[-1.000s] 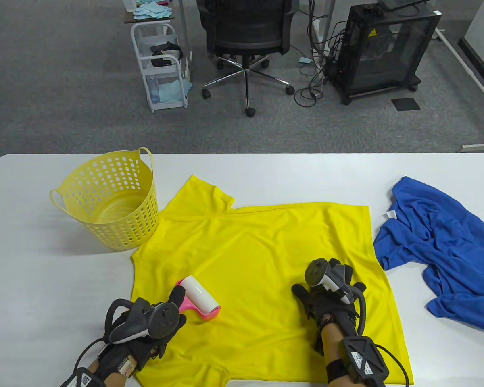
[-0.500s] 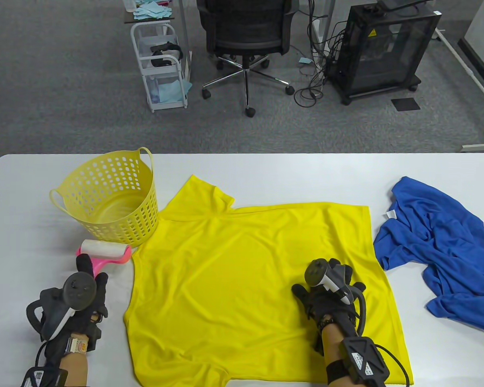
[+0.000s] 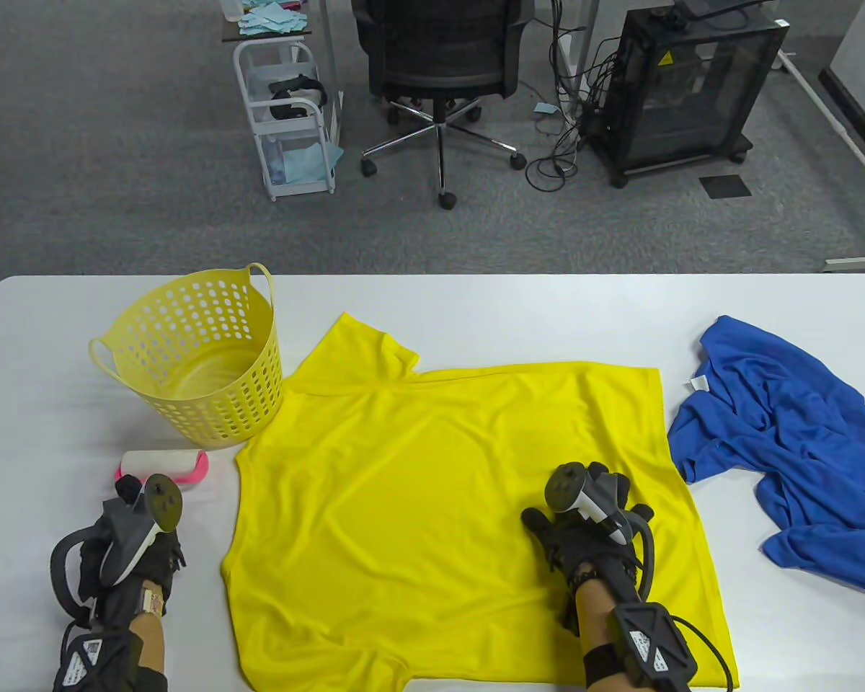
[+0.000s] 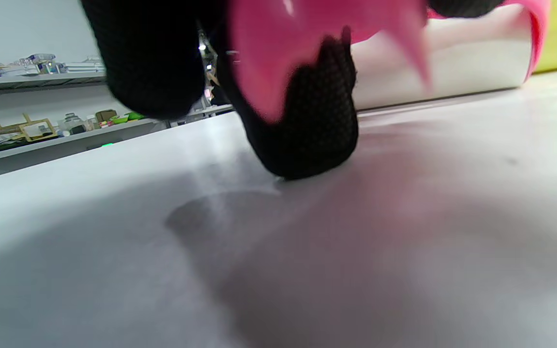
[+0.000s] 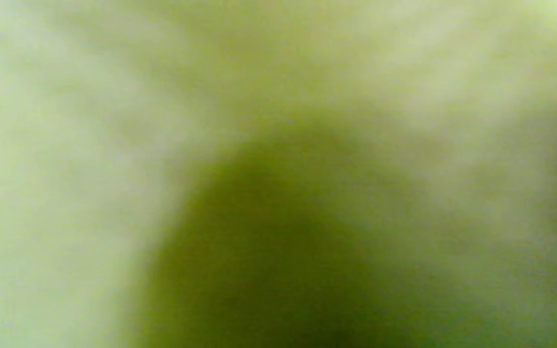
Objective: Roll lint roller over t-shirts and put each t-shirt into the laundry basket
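Note:
A yellow t-shirt (image 3: pixel 432 497) lies spread flat across the middle of the white table (image 3: pixel 519 317). My right hand (image 3: pixel 584 520) presses on its lower right part with the fingers spread. The right wrist view holds only blurred yellow cloth (image 5: pixel 114 145). The lint roller (image 3: pixel 160 463), a white roll on a pink handle, lies on the bare table left of the shirt and just in front of the yellow laundry basket (image 3: pixel 256 389). My left hand (image 3: pixel 126 491) holds its pink handle; in the left wrist view the gloved fingers (image 4: pixel 307 130) wrap the handle and the lint roller (image 4: pixel 443 63) touches the table. A crumpled blue t-shirt (image 3: pixel 786 440) lies at the right.
The basket holds nothing. Bare table shows along the far edge and at the front left (image 3: pixel 36 432) beside my left hand. Beyond the table are an office chair (image 3: pixel 440 65), a white cart (image 3: pixel 288 122) and a black cabinet (image 3: pixel 692 86) on the floor.
My left hand carried the lint roller off the yellow t-shirt to the left and lowered it onto the table in front of the basket. The right hand has stayed put.

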Available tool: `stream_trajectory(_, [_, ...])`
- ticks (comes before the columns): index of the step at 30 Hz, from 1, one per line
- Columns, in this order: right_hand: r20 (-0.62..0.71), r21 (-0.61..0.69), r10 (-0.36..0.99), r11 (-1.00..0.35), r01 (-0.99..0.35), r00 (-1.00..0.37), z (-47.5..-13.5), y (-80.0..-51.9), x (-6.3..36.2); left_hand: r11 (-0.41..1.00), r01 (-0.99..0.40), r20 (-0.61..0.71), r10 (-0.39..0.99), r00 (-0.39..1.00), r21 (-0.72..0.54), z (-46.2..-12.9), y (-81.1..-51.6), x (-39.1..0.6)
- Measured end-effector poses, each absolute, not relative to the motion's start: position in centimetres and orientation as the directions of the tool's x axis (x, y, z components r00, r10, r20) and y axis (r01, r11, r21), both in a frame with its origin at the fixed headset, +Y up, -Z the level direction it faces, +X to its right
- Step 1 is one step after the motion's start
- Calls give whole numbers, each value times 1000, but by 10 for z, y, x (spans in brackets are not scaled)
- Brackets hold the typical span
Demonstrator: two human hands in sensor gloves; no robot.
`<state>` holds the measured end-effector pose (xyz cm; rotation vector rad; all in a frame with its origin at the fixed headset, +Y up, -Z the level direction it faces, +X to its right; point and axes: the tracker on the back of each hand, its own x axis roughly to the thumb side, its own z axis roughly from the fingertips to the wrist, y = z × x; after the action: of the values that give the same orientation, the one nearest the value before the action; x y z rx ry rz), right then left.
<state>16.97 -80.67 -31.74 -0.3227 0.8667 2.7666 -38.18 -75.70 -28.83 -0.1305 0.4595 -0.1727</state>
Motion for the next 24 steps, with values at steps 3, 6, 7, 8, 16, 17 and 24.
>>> stream_trajectory(3, [-273, 530, 146, -802, -276, -951, -317, -807, 170, 958, 147, -435, -245, 866, -247, -286, -756, -379])
stream_trajectory(6, [-272, 526, 145, -806, -273, -951, -318, -806, 170, 962, 138, -443, -233, 866, -238, -277, -740, -374])
stream_trajectory(7, [-271, 523, 143, -808, -271, -952, -318, -806, 170, 971, 134, -427, -208, 880, -197, -272, -729, -370])
stream_trajectory(8, [-271, 521, 143, -810, -270, -952, -318, -806, 170, 980, 121, -422, -178, 889, -157, -267, -720, -368])
stream_trajectory(16, [-251, 475, 122, -849, -232, -960, -318, -800, 171, 987, -132, 213, 109, 971, 97, -243, -685, -261])
stream_trajectory(17, [-249, 474, 120, -850, -229, -961, -318, -800, 172, 991, -127, 259, 112, 959, 44, -244, -688, -244])
stream_trajectory(24, [-260, 379, 219, -873, -308, -941, -316, -785, 181, 912, 332, 491, -180, 852, -242, -296, -734, -124])
